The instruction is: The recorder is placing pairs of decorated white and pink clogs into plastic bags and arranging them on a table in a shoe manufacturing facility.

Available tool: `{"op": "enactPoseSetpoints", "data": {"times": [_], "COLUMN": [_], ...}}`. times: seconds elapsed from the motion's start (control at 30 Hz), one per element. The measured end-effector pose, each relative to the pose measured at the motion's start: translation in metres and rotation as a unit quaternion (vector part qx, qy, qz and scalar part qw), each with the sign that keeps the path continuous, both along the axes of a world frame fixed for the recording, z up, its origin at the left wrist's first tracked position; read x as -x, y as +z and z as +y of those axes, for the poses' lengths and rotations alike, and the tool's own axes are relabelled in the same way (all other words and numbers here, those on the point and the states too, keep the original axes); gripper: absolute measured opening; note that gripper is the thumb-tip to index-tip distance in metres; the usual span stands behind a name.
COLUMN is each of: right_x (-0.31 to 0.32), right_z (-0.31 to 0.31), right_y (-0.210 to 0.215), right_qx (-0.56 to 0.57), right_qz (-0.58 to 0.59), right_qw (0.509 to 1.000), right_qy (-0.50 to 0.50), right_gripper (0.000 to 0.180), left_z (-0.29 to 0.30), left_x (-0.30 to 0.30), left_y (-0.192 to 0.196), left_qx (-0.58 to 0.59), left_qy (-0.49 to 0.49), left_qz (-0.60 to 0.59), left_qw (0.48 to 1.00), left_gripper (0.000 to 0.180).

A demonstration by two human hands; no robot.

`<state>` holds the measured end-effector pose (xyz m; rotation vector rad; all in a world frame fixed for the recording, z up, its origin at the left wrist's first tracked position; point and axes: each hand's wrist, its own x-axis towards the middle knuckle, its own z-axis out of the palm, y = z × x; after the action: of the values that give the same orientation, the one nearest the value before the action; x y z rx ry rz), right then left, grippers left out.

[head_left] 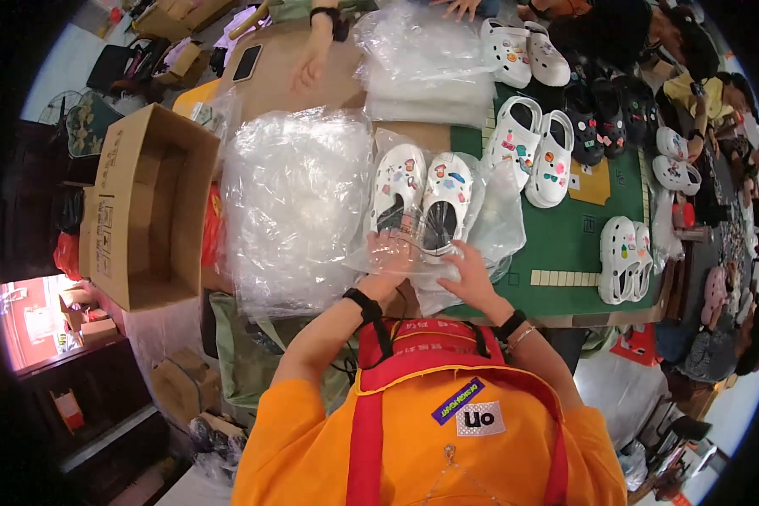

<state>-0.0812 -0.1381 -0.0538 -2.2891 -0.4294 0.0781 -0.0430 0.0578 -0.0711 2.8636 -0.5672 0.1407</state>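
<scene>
In front of me, a pair of white clogs (401, 181) with colourful charms lies side by side, toes pointing away, inside a clear plastic bag (472, 190). My left hand (390, 255) is at the bag's mouth, its fingers closed over the heel of the left clog and partly covered by film. Beside the right clog's heel, my right hand (471, 277) touches the bag's edge with thumb and forefinger apart. A thick stack of clear plastic bags (299, 202) lies just left of the clogs.
An open cardboard box (164, 211) stands at the left. More bags (430, 93) lie at the back. White clogs (552, 160) and black clogs (584, 126) fill the right side of the green mat (557, 253), with another white pair (620, 261) near its edge. Across the table, a person's hand (312, 63) reaches in near a phone (247, 63).
</scene>
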Motion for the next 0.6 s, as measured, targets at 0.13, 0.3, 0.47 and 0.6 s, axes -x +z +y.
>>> {"op": "enactPoseSetpoints", "data": {"times": [0.13,0.3,0.47,0.6], "right_x": [0.022,0.031,0.029,0.025], "right_z": [0.008,0.020,0.015,0.005], "right_y": [-0.012,-0.005,0.006,-0.013], "right_qx": [0.026,-0.029,0.012,0.093], "right_qz": [0.017,0.019,0.079,0.189], "right_qw": [0.997,0.999,0.997,0.977], "right_qy": [0.070,0.026,-0.010,0.034], "right_gripper": [0.023,0.029,0.044,0.047], "left_z": [-0.013,-0.012,0.006,0.009], "left_x": [-0.013,-0.032,-0.032,-0.032], "left_y": [-0.020,-0.066,-0.045,-0.041], "left_qx": [0.067,-0.098,0.140,0.079], "left_qy": [0.104,0.023,0.094,0.038], "left_qz": [0.065,0.107,0.123,-0.062], "left_qw": [0.990,0.989,0.978,0.994], "left_gripper": [0.067,0.058,0.042,0.039]}}
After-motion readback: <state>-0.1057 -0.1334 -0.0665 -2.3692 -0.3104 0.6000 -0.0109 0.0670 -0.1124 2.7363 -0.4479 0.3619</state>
